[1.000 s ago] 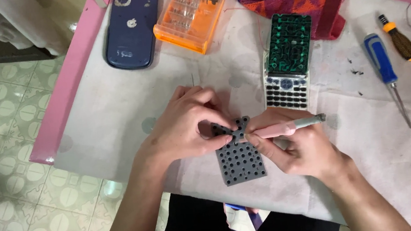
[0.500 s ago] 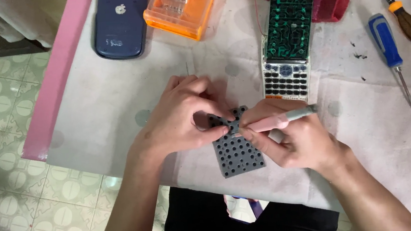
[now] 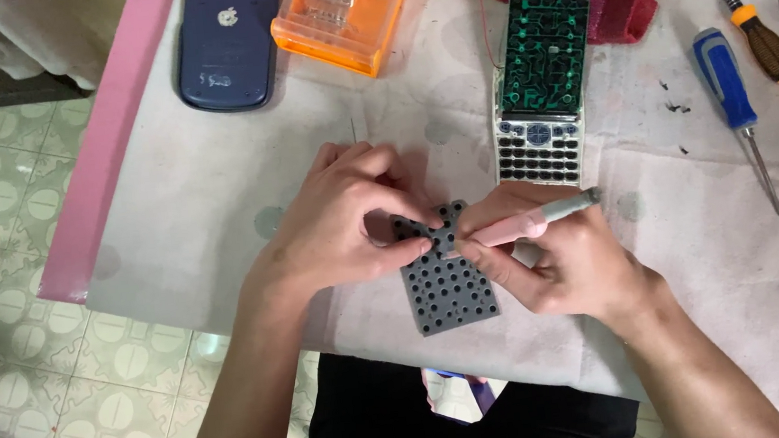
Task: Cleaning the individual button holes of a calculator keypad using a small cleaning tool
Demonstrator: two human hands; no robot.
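Centrally, left hand (image 3: pixel 338 229) pinching grey perforated plastic keypad panel (image 3: pixel 444 276); right hand (image 3: pixel 561 264) gripping slim pink-handled tool (image 3: pixel 528 223). Opened calculator with green circuit board (image 3: pixel 544 90) upper centre, unassembled.

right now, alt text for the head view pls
Seen from above, a left hand steadies a grey holed panel while the right hand works a pink tool on it. Behind lie an opened calculator, phone, orange case and two screwdrivers.
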